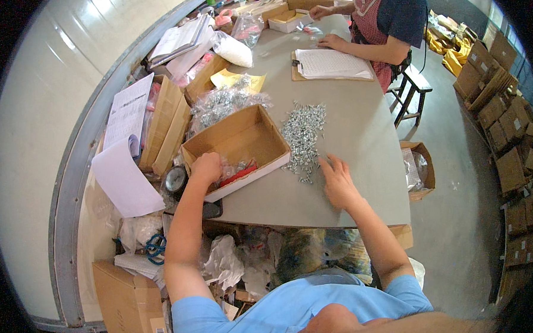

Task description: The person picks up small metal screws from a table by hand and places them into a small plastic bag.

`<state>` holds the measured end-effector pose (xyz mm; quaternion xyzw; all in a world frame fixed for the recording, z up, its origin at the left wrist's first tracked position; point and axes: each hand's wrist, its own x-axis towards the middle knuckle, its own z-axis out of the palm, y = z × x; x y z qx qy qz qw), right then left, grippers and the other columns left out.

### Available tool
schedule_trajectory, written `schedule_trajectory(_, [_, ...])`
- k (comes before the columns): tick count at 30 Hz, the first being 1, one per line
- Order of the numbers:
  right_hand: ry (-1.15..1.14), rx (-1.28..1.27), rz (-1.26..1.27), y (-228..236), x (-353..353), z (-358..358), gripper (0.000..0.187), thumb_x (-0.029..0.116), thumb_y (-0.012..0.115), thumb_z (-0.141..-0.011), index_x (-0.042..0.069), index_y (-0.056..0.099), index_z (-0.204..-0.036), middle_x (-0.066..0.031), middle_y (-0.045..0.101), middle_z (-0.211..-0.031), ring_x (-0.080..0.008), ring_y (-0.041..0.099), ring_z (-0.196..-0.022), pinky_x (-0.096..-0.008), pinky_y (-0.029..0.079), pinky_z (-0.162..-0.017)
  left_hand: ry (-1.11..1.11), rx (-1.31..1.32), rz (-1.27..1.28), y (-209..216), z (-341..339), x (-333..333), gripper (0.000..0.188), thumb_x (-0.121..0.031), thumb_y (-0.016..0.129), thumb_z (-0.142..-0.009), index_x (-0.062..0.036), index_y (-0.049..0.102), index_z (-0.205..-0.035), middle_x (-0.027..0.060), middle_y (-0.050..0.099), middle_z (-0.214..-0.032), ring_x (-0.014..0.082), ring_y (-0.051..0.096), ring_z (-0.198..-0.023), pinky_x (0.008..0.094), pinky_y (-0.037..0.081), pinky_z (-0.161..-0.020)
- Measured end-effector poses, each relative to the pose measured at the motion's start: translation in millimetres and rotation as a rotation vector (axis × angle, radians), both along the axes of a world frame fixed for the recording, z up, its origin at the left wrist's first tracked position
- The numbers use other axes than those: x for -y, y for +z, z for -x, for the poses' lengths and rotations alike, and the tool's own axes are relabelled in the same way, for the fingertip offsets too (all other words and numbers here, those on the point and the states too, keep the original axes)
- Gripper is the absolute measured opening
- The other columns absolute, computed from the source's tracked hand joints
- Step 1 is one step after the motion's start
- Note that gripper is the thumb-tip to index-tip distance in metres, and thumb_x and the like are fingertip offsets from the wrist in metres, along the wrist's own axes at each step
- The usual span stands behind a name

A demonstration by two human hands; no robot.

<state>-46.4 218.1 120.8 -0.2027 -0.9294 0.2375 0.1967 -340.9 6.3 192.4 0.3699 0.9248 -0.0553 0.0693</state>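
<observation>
My left hand (207, 168) reaches into an open cardboard box (241, 135) with white outer sides. Its fingers are curled beside small clear plastic bags (230, 170) and a red strip (238, 175) in the near end of the box; what they hold, if anything, is hidden. Right of the box, a heap of small silvery screws (303, 132) lies spread on the grey table (361, 156). My right hand (338, 184) rests at the heap's near right edge, fingers apart and nothing visible in them.
Clear bags of metal parts (225, 106) sit behind the box. Farther back are a clipboard with papers (333, 63) and a co-worker (385, 27) at the table. Cartons with papers (163, 123) line the left side; a floor carton (418, 169) stands right of the table.
</observation>
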Motion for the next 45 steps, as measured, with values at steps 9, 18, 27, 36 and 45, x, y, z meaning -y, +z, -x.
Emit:
schedule_trajectory(9, [0.275,0.045,0.069,10,15,-16,0.058,-0.007,0.053,-0.07,0.005,0.051,-0.126,-0.018,0.044,-0.127,-0.0378,0.04,-0.12,-0.0422,0.037,-0.102,-0.134,0.076,-0.768,47,-42,6,0.015,-0.008,0.053,-0.088,-0.0013,0.059,-0.1,0.0148,0.061,-0.086,0.0327,0.06,-0.081,0.0395,0.047,-0.076])
schedule_trajectory(18, [0.072,-0.059,0.299,14,20,-78,0.054,0.003,0.064,-0.072,0.007,0.053,-0.124,-0.0157,0.05,-0.12,-0.034,0.05,-0.11,-0.0381,0.043,-0.093,-0.269,0.608,-1.134,13,-148,37,0.01,-0.006,0.065,-0.085,0.0006,0.068,-0.093,0.006,0.066,-0.085,0.0084,0.058,-0.076,0.0234,0.046,-0.067])
schedule_trajectory(27, [0.132,-0.053,0.203,19,18,-61,0.051,0.006,0.068,-0.07,0.007,0.055,-0.12,-0.0159,0.052,-0.118,-0.0351,0.051,-0.107,-0.0398,0.044,-0.092,0.163,1.293,-0.936,-70,-228,52,0.011,-0.011,0.071,-0.082,-0.0014,0.067,-0.084,0.0005,0.064,-0.074,0.0069,0.054,-0.065,0.0229,0.045,-0.059])
schedule_trajectory(36, [0.17,-0.052,0.172,19,16,-43,0.034,0.005,0.065,-0.07,0.006,0.061,-0.104,-0.0157,0.056,-0.108,-0.0352,0.052,-0.104,-0.0415,0.045,-0.09,0.253,1.379,-0.709,-123,-256,61,0.017,-0.014,0.065,-0.087,0.0014,0.068,-0.091,0.0087,0.07,-0.093,0.0138,0.062,-0.082,0.0279,0.05,-0.072])
schedule_trajectory(45, [0.11,-0.055,0.152,16,18,-48,0.023,0.005,0.065,-0.072,0.004,0.061,-0.095,-0.015,0.057,-0.098,-0.0349,0.055,-0.093,-0.0411,0.047,-0.081,0.002,1.503,-0.542,-175,-288,37,0.027,-0.021,0.074,-0.079,0.0006,0.06,-0.084,0.0106,0.066,-0.086,0.0151,0.06,-0.079,0.0314,0.048,-0.071])
